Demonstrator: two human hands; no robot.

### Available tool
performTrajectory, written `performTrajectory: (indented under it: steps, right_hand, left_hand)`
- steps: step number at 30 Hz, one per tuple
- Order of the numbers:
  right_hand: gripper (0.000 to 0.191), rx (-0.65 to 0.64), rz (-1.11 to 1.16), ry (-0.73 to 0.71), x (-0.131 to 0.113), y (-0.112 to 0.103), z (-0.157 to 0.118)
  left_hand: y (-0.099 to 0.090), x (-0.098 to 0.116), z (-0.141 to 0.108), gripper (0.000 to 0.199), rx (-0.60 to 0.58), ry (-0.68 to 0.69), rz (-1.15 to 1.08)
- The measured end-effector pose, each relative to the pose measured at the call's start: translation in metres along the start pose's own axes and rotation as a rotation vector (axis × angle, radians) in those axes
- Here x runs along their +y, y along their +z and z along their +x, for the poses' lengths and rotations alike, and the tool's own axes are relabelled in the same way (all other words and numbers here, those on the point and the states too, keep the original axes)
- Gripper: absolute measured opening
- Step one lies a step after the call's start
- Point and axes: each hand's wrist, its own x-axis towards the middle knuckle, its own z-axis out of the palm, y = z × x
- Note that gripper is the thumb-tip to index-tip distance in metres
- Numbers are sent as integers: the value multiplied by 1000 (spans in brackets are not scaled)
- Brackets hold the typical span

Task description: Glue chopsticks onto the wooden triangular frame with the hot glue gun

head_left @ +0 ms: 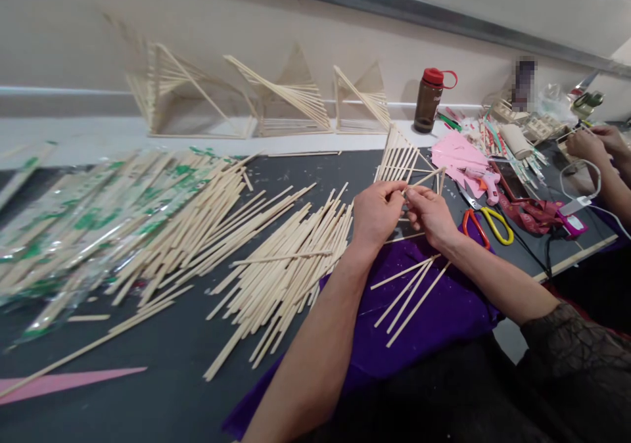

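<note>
My left hand (377, 214) and my right hand (432, 216) meet at the fingertips, both pinching a thin wooden stick (428, 178). Just behind them stands a small frame of fanned wooden sticks (397, 150), partly hidden by the fingers. Beneath my forearms a purple cloth (355, 311) covers the table edge, with several loose sticks (407, 298) lying on it. To the left of my left hand spreads a large pile of bare sticks (283, 272). Scissors (486, 223) with one red and one yellow handle lie right of my right hand.
Stick models with twisted surfaces (290, 94) stand along the wall. Packaged sticks (93, 213) cover the left side. A red-capped bottle (428, 101), pink glue gun (486, 181) and pink paper (456, 154) are at the back right. Another person's hands (594, 146) work at far right.
</note>
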Motion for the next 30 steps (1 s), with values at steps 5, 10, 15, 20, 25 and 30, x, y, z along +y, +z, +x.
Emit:
performTrajectory:
  steps: [5, 10, 15, 20, 25, 30]
  right_hand:
    - [27, 1, -48, -72, 0, 3, 1]
    - [28, 30, -109, -73, -3, 3, 2]
    - [24, 60, -135, -74, -9, 3, 2]
    - [21, 52, -132, -52, -12, 2, 3]
    - [15, 60, -122, -45, -15, -3, 5]
    - [19, 64, -160, -23, -18, -8, 4]
  left_hand:
    - [-6, 6, -2, 28, -1, 46, 64]
    - [-4, 4, -2, 26, -3, 46, 53]
    - [4, -2, -3, 25, 4, -8, -113]
    - [3, 4, -4, 27, -39, -79, -197]
    - [-21, 6, -8, 30, 15, -142, -230]
    - [-62, -1, -35, 27, -51, -105, 186]
